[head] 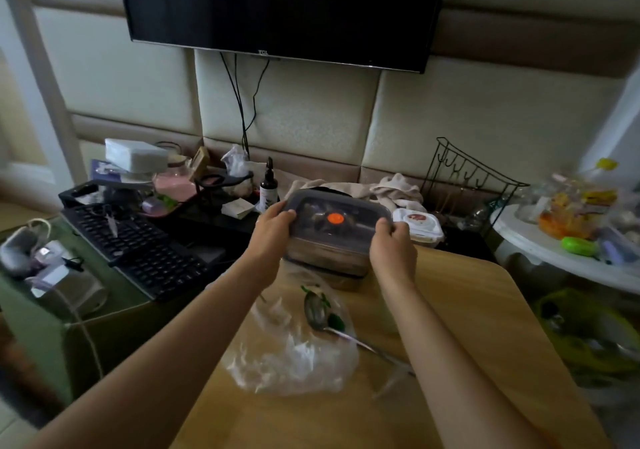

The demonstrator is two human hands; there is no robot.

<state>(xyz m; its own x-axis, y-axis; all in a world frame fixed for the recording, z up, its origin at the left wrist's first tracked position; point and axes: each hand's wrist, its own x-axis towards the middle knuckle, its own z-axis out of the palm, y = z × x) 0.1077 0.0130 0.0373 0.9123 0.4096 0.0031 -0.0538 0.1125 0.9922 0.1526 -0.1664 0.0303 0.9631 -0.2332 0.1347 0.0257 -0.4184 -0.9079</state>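
Gripping lunch box (pixel 337 235) below TCL television (pixel 277 9)

Two bare arms, as we see them from the head

We see the left forearm (pixel 156 344) and the right forearm (pixel 446 344) uncovered along all the length that shows, both long and smooth. Each one ends in a bare grip, the left grip (pixel 273 230) and the right grip (pixel 393 244), with rounded knuckles. The nails are too blurred for us to describe.
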